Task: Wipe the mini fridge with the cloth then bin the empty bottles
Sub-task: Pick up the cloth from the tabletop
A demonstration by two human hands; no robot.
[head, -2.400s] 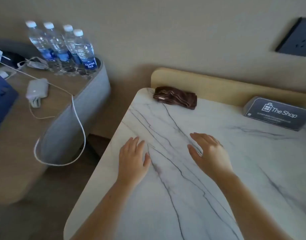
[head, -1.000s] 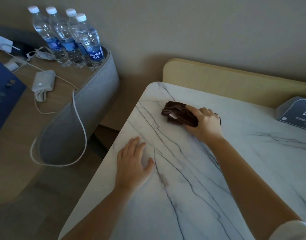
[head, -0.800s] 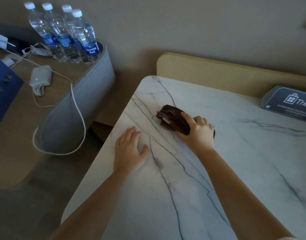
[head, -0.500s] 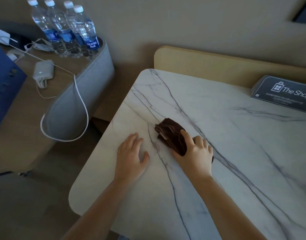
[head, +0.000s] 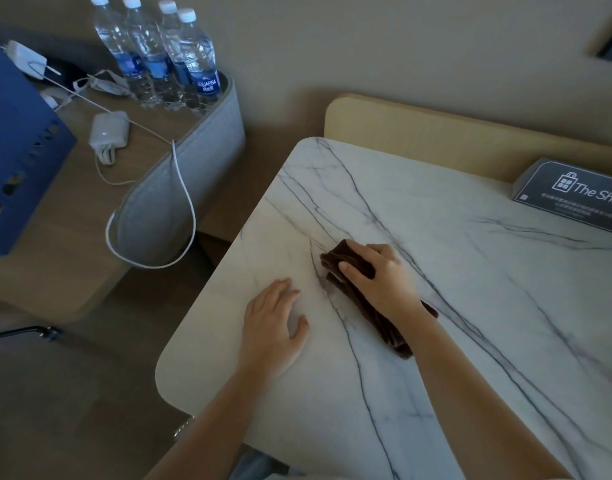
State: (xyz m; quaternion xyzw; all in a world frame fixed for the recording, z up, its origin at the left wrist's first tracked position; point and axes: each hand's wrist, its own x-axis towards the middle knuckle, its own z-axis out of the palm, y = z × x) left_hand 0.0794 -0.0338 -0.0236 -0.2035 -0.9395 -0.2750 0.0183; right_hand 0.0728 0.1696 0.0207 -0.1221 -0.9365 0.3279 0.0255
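Your right hand sits just right of the frame's centre, fingers curled over the upper end of the dark brown cloth and clamped on it. The folded cloth lies flat on the white marble worktop, and its lower end shows from under your wrist. Your left hand rests palm down on the marble just left of the cloth, fingers spread, holding nothing and not touching the cloth.

Four water bottles with white caps and blue labels stand upright in a tight row at the upper left, on the lower wooden worktop against its grey padded rim. Near them lie a white charger and its cable, which loops over the rim. A blue box is at the left edge. A dark "The Shop" sign stands at the marble's right edge.
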